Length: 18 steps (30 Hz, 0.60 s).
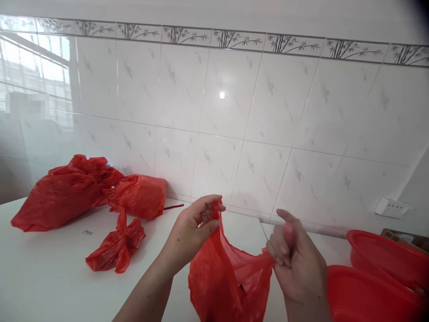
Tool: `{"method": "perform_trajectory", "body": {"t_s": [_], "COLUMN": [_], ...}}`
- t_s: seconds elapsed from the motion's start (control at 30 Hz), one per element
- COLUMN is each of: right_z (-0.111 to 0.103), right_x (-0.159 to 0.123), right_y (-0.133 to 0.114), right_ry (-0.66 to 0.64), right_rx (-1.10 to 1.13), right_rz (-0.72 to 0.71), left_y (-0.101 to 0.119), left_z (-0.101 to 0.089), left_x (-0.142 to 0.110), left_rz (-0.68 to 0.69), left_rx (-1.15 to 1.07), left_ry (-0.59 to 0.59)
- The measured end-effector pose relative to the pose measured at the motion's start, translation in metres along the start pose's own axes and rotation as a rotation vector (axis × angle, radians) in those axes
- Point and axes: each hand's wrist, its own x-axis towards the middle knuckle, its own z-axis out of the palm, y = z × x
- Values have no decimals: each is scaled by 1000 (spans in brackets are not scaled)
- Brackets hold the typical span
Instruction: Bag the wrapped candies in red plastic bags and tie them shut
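A thin red plastic bag (214,277) hangs between my two hands over the white table, its mouth gaping upward. My left hand (197,223) pinches one handle of it between thumb and fingers. On the other side, my right hand (296,255) has its fingers curled round the second handle, with the index finger pointing up. Some dark shape shows inside the bag, too little to name. Left of my forearm lies a small knotted red plastic bag (117,248).
A large filled red bag (63,192) and a smaller wrapped red bag (140,194) rest by the tiled wall. Beside them is a thin red stick (174,207). At right stand a red basket (362,295) and a red basin (385,250), below a wall socket (392,208).
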Motion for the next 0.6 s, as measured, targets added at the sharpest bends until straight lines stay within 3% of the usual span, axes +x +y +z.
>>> {"method": "perform_trajectory", "body": {"t_s": [0.1, 0.2, 0.33, 0.47, 0.6], "right_z": [11, 17, 16, 14, 15], "right_x": [0, -6, -14, -17, -19], "right_y": [-5, -7, -1, 5, 9], "right_ry": [-8, -25, -181, -433, -543], "right_rx": [-172, -391, -560, -644, -626], "right_rz": [43, 102, 152, 234, 326], "left_y": [0, -1, -1, 4, 9], "left_z": [-2, -4, -4, 0, 8], "left_x": [-1, -1, -2, -6, -10], "left_rz": [48, 189, 332, 334, 288], "left_rx": [174, 343, 425, 393, 359], "left_ry": [94, 143, 159, 95, -10]}}
